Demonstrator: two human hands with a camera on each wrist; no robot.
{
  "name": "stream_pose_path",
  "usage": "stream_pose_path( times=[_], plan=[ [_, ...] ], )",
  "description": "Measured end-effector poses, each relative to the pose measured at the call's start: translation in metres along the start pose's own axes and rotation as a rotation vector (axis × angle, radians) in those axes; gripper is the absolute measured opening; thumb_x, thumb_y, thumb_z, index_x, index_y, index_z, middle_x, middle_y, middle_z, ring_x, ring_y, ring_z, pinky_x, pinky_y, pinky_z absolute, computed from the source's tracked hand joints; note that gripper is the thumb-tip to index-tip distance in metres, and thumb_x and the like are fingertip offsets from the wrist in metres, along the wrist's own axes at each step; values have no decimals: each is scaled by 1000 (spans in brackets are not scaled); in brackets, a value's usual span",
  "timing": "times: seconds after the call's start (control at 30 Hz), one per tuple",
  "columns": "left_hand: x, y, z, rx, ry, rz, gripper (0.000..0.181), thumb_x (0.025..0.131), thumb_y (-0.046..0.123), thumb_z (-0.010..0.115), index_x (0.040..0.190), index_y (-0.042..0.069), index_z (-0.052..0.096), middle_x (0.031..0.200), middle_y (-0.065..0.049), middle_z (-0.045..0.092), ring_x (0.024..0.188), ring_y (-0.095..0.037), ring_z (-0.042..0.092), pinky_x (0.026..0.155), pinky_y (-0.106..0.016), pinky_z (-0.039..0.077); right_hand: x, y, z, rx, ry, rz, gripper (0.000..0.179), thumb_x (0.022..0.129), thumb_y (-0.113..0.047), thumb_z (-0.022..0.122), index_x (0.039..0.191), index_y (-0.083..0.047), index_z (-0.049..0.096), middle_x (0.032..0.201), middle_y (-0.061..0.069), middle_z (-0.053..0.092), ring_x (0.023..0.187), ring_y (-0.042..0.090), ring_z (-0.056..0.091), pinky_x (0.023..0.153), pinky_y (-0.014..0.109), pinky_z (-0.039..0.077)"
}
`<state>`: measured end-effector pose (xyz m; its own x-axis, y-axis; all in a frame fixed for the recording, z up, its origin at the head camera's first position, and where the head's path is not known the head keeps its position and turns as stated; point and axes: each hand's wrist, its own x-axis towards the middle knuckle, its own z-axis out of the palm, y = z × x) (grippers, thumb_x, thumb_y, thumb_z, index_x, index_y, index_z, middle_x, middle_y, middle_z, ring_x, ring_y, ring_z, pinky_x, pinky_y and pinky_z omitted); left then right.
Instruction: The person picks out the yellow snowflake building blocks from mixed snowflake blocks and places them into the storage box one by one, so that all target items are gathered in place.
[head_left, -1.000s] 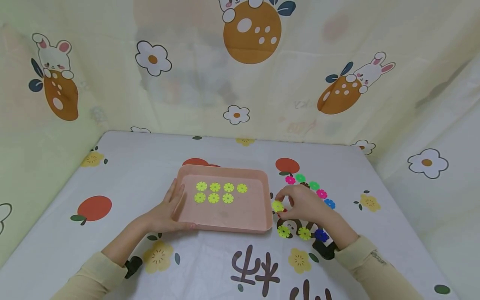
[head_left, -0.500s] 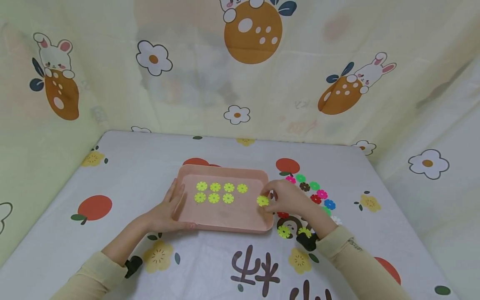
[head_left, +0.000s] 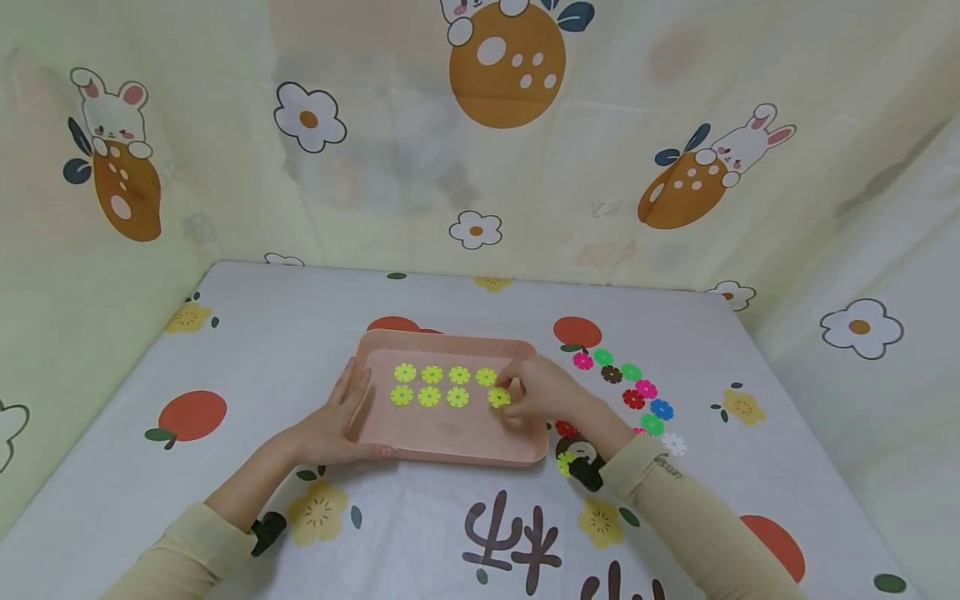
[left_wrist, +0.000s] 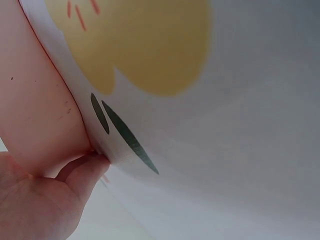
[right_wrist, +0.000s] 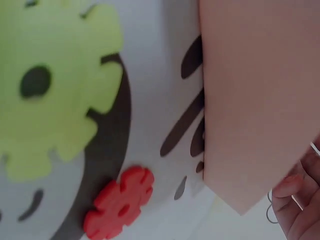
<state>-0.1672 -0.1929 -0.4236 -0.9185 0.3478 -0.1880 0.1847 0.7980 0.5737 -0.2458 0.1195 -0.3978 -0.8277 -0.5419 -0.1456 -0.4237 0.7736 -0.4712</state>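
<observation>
My left hand [head_left: 330, 429] rests against the left end of a pink tray [head_left: 450, 437], fingers straight along its side and thumb at the near edge. The left wrist view has the thumb [left_wrist: 90, 172] touching the tray's corner. Over the tray's right part, my right hand [head_left: 546, 392] pinches a yellow notched plastic disc [head_left: 499, 397] between thumb and finger. The held disc is at the right end of the front row of yellow discs [head_left: 457, 397], below the back row's last disc [head_left: 486, 377]. In the right wrist view the fingers [right_wrist: 295, 200] show partly; the held disc is hidden.
Right of the tray lie several discs in other colours, among them green [head_left: 652, 424], blue [head_left: 662, 409], white [head_left: 674, 444] and red [right_wrist: 120, 202]. A loose yellow disc [right_wrist: 67, 105] lies beside the right wrist. A printed cloth wall [head_left: 390, 183] stands behind the table.
My right hand has carried the yellow disc leftward from beside the tray, over its right rim, to the front row. My left hand has stayed at the tray's left end.
</observation>
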Motion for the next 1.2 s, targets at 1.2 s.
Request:
stream_pose_path(
  times=[1.2],
  plan=[
    [0,0,0,-23,7,-6,120,67,63,68,147,6,-2,149,-13,-22,134,-45,8,96,-62,28,16,4,11,-55,-4,-51,29,71,-23,78,96,-10,71,85,-6,66,72,8,56,69,23,49]
  ],
)
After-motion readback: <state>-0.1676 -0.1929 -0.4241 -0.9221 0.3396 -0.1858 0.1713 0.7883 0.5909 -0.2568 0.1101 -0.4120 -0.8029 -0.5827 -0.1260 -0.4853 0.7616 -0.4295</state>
